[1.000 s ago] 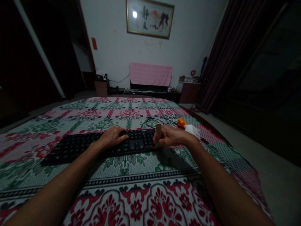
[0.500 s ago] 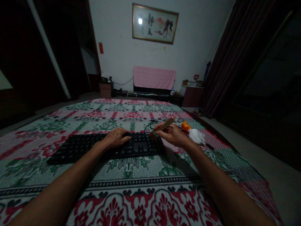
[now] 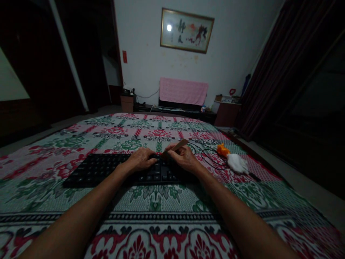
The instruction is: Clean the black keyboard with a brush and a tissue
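A black keyboard (image 3: 102, 169) lies across a floral bedspread (image 3: 161, 212). My left hand (image 3: 141, 160) rests palm down on the keys near the keyboard's right half, fingers curled lightly over them. Right beside it, my right hand (image 3: 184, 158) pinches a small wooden-handled brush (image 3: 175, 147), its handle slanting up to the right and its tip down at the keys. The two hands nearly touch. The keyboard's black cable (image 3: 207, 154) loops on the cover to the right.
An orange object (image 3: 222, 149) and a white fluffy wad (image 3: 237, 163) lie on the bedspread to the right, near the bed's edge. Beyond the bed stand a low cabinet with a pink cloth (image 3: 183, 91), a framed picture (image 3: 185, 30) and dark curtains (image 3: 269, 72).
My right hand has moved left along the keyboard from its right end to beside my left hand, and the brush has tilted from upright to slanted. My left hand has stayed put.
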Demonstrator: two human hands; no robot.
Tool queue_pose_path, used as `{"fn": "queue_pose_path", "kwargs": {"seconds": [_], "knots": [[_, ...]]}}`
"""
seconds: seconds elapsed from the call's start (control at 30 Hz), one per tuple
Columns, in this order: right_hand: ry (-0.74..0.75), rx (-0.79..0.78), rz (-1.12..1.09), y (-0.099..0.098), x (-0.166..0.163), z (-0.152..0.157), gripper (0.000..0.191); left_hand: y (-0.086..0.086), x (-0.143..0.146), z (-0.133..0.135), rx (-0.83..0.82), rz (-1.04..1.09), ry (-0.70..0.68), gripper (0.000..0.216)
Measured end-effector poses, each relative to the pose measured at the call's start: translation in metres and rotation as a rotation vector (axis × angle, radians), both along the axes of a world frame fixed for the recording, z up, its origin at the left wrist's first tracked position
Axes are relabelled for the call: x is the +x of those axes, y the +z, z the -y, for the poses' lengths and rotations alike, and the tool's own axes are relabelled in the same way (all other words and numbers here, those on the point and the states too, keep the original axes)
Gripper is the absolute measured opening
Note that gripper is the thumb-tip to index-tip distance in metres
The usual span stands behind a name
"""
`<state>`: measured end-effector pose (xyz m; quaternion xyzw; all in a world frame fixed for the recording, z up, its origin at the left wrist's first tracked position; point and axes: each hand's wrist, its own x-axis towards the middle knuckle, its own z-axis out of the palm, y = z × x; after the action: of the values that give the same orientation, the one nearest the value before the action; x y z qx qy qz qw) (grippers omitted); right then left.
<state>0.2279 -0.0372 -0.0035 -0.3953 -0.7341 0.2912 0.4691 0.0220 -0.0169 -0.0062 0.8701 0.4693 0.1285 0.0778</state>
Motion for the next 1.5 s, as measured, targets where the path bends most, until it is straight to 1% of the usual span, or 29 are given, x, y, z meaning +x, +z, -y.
{"fn": "queue_pose_path", "kwargs": {"seconds": [0.2,0.33,0.4,0.5,0.6,0.7,0.77,0.93,1.03,1.13,1.27,1.4,1.5], "knots": [[0.039,0.003,0.057,-0.01,0.007,-0.002,0.017,-0.001,0.0,-0.002,-0.014,-0.028,0.001,0.03],[0.107,-0.014,0.12,-0.008,0.014,-0.004,0.014,-0.002,0.0,-0.005,0.016,-0.079,-0.016,0.032],[0.112,-0.006,0.164,-0.006,0.019,-0.005,0.013,-0.002,0.0,-0.005,0.025,-0.078,-0.008,0.033],[0.053,0.021,0.257,-0.002,0.026,-0.007,0.014,-0.002,0.001,-0.004,0.009,-0.06,0.009,0.033],[-0.074,0.068,0.313,0.0,0.032,-0.008,0.015,-0.001,0.001,-0.003,-0.004,-0.042,0.024,0.032],[-0.192,0.093,0.251,0.0,0.033,-0.008,0.016,-0.002,0.001,-0.003,0.007,-0.047,0.024,0.033],[-0.222,0.099,0.217,0.0,0.03,-0.007,0.018,-0.003,0.001,-0.004,0.014,-0.056,0.019,0.033],[-0.154,0.098,0.264,-0.003,0.024,-0.006,0.017,-0.003,0.0,-0.004,0.008,-0.065,0.018,0.032],[-0.144,0.095,0.276,-0.004,0.026,-0.006,0.019,-0.003,0.0,-0.004,0.01,-0.058,0.026,0.032],[-0.144,0.127,0.289,-0.004,0.027,-0.006,0.02,-0.004,-0.001,-0.005,0.015,-0.051,0.017,0.032],[-0.093,0.155,0.278,-0.005,0.026,-0.004,0.017,-0.007,-0.002,-0.007,0.006,-0.05,0.01,0.033],[-0.068,0.165,0.315,-0.001,0.023,0.002,0.018,-0.007,-0.002,-0.008,0.001,-0.069,0.01,0.034],[-0.086,0.164,0.387,0.005,0.023,0.006,0.025,-0.005,-0.001,-0.006,0.003,-0.055,0.003,0.033]]}}
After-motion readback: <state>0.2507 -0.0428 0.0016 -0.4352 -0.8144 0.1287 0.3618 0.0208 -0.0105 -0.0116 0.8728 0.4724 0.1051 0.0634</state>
